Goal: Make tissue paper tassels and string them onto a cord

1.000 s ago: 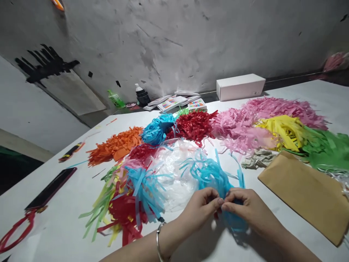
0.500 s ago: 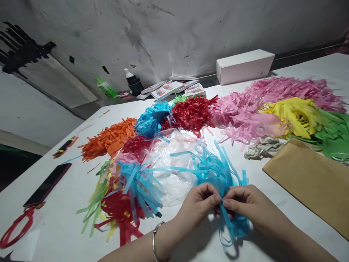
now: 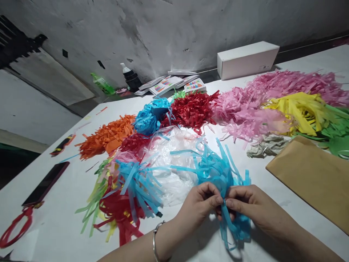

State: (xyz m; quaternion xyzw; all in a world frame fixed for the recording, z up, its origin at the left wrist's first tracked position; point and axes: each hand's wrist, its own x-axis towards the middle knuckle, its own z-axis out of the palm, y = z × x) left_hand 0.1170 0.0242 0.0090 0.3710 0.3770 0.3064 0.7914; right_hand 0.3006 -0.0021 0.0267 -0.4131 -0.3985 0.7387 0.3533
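Left hand (image 3: 203, 203) and right hand (image 3: 247, 205) both pinch blue tissue tassel (image 3: 218, 174) at middle; since a second ago loose tail hangs lower, twist looks tighter.

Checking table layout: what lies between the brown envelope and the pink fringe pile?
In the head view, a crumpled grey paper wad lies between the brown envelope and the pink fringe pile, on the white table.

White table (image 3: 68, 233) with paper fringe piles.
On it: orange (image 3: 107, 136), red (image 3: 195, 109), pink (image 3: 242, 116), yellow (image 3: 298, 111) fringe; phone (image 3: 45, 183); envelope (image 3: 313, 178); white box (image 3: 247, 60).
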